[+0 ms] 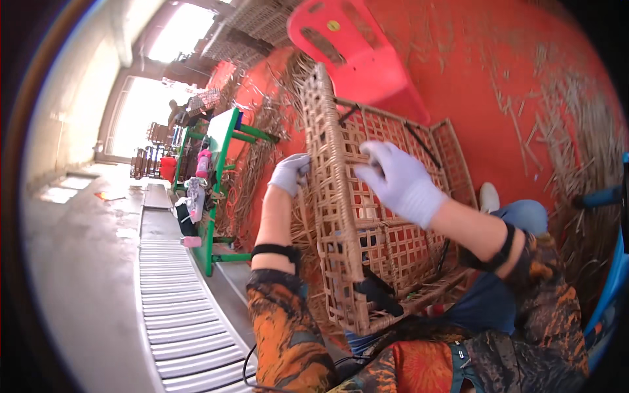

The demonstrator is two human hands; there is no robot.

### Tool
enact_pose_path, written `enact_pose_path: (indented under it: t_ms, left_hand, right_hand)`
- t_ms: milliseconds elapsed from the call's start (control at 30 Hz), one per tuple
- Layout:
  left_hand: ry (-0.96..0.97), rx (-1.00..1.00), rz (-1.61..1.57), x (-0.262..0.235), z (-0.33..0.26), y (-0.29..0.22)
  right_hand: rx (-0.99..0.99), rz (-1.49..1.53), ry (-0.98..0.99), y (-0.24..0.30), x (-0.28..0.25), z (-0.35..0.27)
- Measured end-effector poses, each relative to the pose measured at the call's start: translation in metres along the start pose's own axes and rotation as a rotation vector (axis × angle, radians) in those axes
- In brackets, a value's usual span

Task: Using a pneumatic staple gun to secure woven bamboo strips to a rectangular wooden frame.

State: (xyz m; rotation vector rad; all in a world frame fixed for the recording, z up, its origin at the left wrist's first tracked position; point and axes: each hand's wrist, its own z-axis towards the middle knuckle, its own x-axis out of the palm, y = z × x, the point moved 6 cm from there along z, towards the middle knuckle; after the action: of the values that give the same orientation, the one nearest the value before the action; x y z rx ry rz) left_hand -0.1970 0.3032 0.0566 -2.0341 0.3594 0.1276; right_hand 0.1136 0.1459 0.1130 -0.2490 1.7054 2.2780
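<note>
A brown woven wicker basket [337,216] with open square mesh and dark frame bars leans tilted in front of my body, its long rim running up the middle. My left hand [289,174], in a white glove, is at the outer side of the near-left wall. Its fingers are curled against the weave, and whatever they pinch is hidden. Over the basket's inside, my right hand [405,187], also gloved in white, is slightly blurred. Its thumb and forefinger are bent and apart close to the inner side of that wall, with nothing visible between them.
A red plastic chair [373,72] stands behind the basket. Loose straw strips [570,131] litter the red floor. To the left are a green-framed bench [223,141] with bottles and a metal roller conveyor [183,314]. A blue frame [606,281] borders the right.
</note>
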Motion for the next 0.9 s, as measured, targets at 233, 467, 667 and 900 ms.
enact_pose_path:
  t_ms: [233, 467, 667, 900]
  left_hand:
    - [-0.158, -0.105, 0.121, 0.025, -0.004, -0.016]
    - [-0.197, -0.175, 0.184, 0.015, 0.017, 0.008]
    - [-0.078, -0.077, 0.172, 0.060, 0.025, 0.009]
    - [-0.084, 0.196, -0.095, 0.107, -0.030, -0.037]
  right_hand:
    - [-0.668, -0.064, 0.424, 0.159, -0.002, -0.186]
    - [-0.781, -0.523, 0.724, 0.145, 0.060, -0.258]
    - [-0.832, -0.765, 0.550, 0.143, 0.020, -0.246]
    - [-0.556, -0.741, 0.348, 0.120, -0.106, -0.241]
